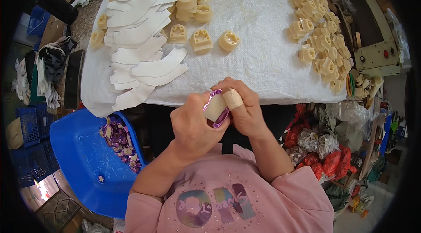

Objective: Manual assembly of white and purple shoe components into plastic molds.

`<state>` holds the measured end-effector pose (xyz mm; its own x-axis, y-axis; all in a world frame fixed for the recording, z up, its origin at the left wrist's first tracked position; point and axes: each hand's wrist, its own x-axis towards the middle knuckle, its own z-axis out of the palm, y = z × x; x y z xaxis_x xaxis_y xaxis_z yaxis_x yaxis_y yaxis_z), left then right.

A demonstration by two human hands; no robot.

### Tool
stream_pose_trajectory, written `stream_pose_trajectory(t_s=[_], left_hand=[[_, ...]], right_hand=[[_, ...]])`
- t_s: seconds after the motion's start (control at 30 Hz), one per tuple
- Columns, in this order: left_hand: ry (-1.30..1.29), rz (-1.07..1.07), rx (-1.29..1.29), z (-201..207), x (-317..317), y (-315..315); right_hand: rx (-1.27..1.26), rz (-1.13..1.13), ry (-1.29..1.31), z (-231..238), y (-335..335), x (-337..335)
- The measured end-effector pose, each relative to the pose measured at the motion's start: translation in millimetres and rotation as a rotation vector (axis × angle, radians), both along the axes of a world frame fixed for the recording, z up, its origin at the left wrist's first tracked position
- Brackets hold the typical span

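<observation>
Just off the near edge of the table, my left hand (193, 121) and my right hand (243, 106) hold one small block between them. The block (215, 108) has a pale flat face and shiny purple foil-like material around its rim. My left fingers wrap its left and lower side. From the right, my right hand presses at its upper rim, with beige tape around one digit. Nearest on the table are several cream moulded blocks with holes (201, 41) and a stack of curved white strips (160, 64).
White woven sheeting (258, 66) covers the table. More cream blocks (326, 51) are heaped along its right side. At lower left stands a blue plastic tub (79, 158) with purple-and-cream pieces (120, 143). Red and clear plastic bags (326, 158) lie to the right.
</observation>
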<state>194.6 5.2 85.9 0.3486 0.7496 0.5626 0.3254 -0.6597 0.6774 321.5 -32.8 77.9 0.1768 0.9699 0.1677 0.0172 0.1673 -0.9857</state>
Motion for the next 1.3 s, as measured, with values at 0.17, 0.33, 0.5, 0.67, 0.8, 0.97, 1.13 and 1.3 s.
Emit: stream_pose_trajectory(t_s=[0.17, 0.33, 0.5, 0.67, 0.8, 0.97, 1.13, 1.3], left_hand=[[0.059, 0.080, -0.007, -11, 0, 3], [-0.003, 0.082, 0.070, -12, -2, 4], [-0.026, 0.057, 0.045, -19, -14, 4], [-0.135, 0.104, -0.007, -28, -56, 6], [0.045, 0.376, -0.065, -51, -117, 2], [0.178, 0.701, -0.157, -88, -196, -4], [0.360, 0.966, -0.211, -88, -210, -12], [0.199, 0.458, 0.115, -38, -144, 5]], right_hand=[[-0.152, -0.001, 0.499, -16, 2, -12], [-0.158, 0.132, 0.780, -20, 0, -15], [-0.057, -0.159, 0.025, -21, -2, -29], [0.088, 0.033, -0.319, 0, 22, -32], [0.201, 0.043, -0.682, 4, 58, -27], [0.318, 0.021, -1.119, 2, 84, -20], [0.360, 0.051, -1.283, 5, 94, -21], [0.357, 0.017, -1.335, 3, 88, -24]])
